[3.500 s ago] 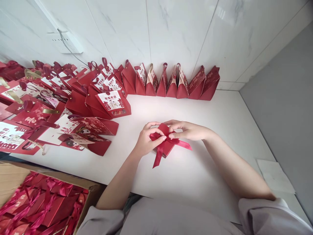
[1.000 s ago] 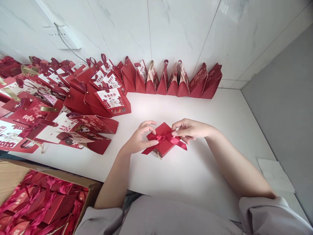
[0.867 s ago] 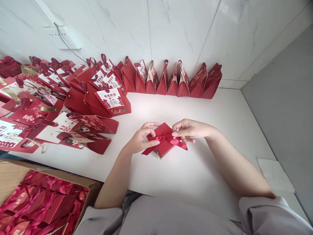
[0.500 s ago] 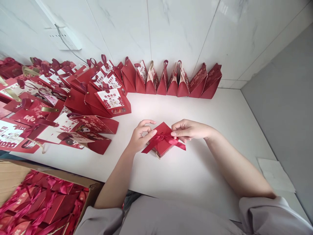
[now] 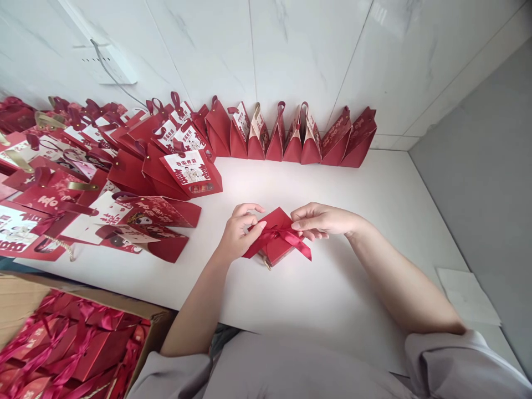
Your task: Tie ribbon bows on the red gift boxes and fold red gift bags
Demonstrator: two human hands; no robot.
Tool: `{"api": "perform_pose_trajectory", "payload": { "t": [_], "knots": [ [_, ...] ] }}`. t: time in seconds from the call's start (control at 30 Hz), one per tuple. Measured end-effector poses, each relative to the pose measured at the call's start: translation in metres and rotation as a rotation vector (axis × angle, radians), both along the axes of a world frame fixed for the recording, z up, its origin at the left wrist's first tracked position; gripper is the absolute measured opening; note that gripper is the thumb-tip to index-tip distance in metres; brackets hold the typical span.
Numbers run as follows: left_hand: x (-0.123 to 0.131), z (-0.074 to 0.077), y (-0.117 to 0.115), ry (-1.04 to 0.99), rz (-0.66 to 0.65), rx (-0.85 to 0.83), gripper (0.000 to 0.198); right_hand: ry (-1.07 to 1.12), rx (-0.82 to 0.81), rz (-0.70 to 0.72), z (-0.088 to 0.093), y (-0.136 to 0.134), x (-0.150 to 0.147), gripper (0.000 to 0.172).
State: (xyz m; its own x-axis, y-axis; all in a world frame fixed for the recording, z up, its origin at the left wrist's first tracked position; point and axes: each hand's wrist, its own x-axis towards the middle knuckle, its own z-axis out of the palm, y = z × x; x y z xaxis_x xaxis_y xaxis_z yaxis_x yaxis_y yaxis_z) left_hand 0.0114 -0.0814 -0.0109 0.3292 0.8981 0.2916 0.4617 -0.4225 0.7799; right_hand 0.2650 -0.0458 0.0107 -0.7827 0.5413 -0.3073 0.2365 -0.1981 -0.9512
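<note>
A small red gift box [image 5: 279, 254] sits on the white table in front of me, turned cornerwise. Across its top runs a tied red satin ribbon [image 5: 300, 244], one tail trailing to the lower right. My left hand [image 5: 242, 231] pinches the ribbon at the left side, thumb against fingers. On the other side my right hand [image 5: 320, 220] pinches the ribbon between thumb and forefinger. A bit of gold twisted cord [image 5: 266, 263] pokes out below the box's near left edge.
Red gift boxes [image 5: 280, 138] stand in a row along the tiled wall. Many more crowd the left [image 5: 128, 172]. A cardboard carton [image 5: 155, 327] at lower left holds ribboned red boxes. A white sheet [image 5: 467, 293] lies at right.
Both hands stay almost in place, holding the ribbon. The ribbon's right tail has dropped lower and shifted slightly left, and less of the left tail shows.
</note>
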Motion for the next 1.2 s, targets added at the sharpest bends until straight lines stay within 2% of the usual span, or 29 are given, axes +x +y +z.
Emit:
{"api": "perform_pose_trajectory", "payload": {
  "t": [0.47, 0.63, 0.7, 0.77, 0.87, 1.07, 1.2],
  "knots": [
    [-0.008, 0.003, 0.002, 0.056, 0.027, -0.030, 0.037, -0.010, -0.011, 0.026, -0.001, 0.002, 0.002, 0.029],
    [-0.004, 0.009, 0.007, 0.064, 0.049, -0.136, 0.045, 0.056, 0.045, 0.047, -0.005, 0.002, -0.002, 0.035],
    [0.002, 0.011, 0.008, 0.115, 0.107, -0.125, 0.048, 0.050, 0.162, -0.032, -0.005, 0.000, -0.005, 0.038],
    [0.008, 0.013, 0.007, 0.198, 0.160, -0.088, 0.049, 0.054, 0.303, -0.178, -0.005, -0.002, -0.009, 0.040],
    [0.014, 0.016, 0.006, 0.343, 0.169, -0.042, 0.043, 0.074, 0.427, -0.356, -0.007, -0.005, -0.015, 0.042],
    [0.014, 0.022, 0.004, 0.472, 0.111, -0.038, 0.041, 0.139, 0.472, -0.404, -0.012, -0.006, -0.023, 0.046],
    [0.006, 0.026, 0.005, 0.377, 0.009, -0.151, 0.039, 0.151, 0.450, -0.428, -0.015, -0.005, -0.025, 0.045]
  ]
}}
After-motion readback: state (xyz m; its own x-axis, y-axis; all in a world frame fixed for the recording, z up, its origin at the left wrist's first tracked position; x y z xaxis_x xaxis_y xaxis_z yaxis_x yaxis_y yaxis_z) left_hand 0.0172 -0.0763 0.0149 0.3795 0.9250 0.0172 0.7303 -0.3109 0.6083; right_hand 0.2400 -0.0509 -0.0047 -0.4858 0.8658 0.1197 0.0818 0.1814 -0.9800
